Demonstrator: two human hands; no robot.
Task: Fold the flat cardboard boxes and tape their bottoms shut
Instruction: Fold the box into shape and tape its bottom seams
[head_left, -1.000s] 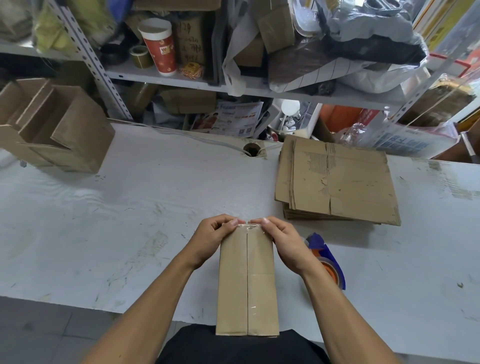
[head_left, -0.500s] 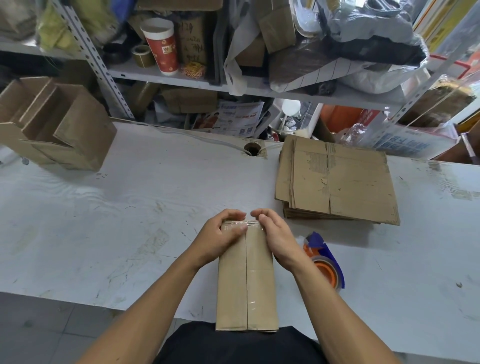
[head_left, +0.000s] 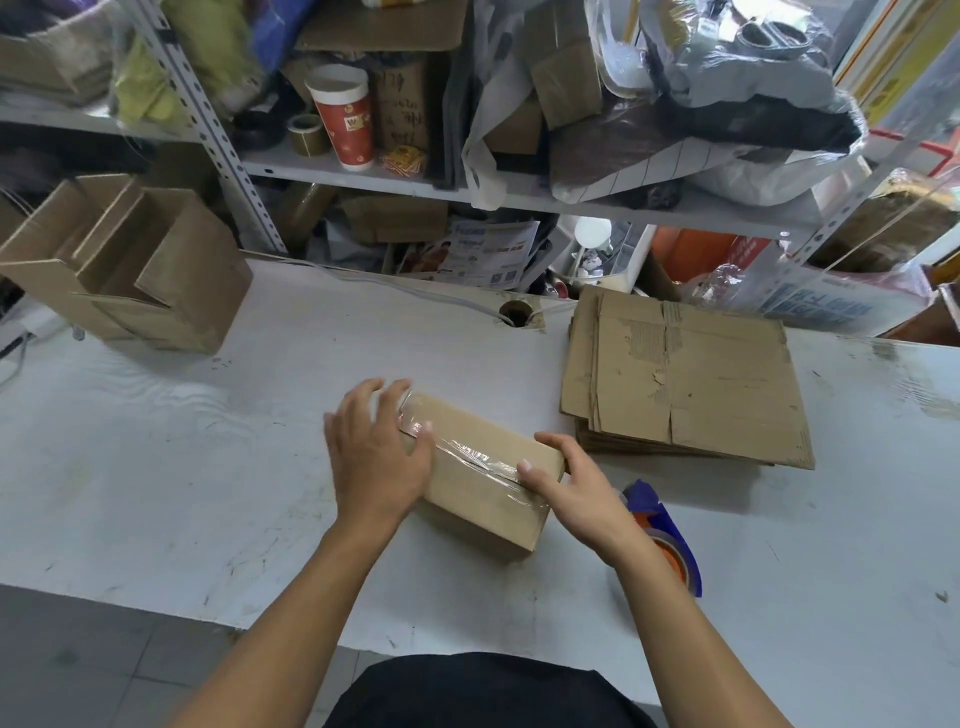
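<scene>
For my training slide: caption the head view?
Both hands, left and right, press tape onto a folded box beside flat cardboard.

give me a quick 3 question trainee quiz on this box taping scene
1. True or false: clear tape runs along the seam of the box under the hands.
2. Which lies nearest the right hand? A. paper cup B. tape dispenser C. folded boxes
3. Fill in: the stack of flat cardboard lies on the ____ side of the table.

Key:
1. True; the left hand rests on one taped end.
2. B, the tape dispenser; the paper cup is on the shelf and the folded boxes are far left.
3. right
</scene>
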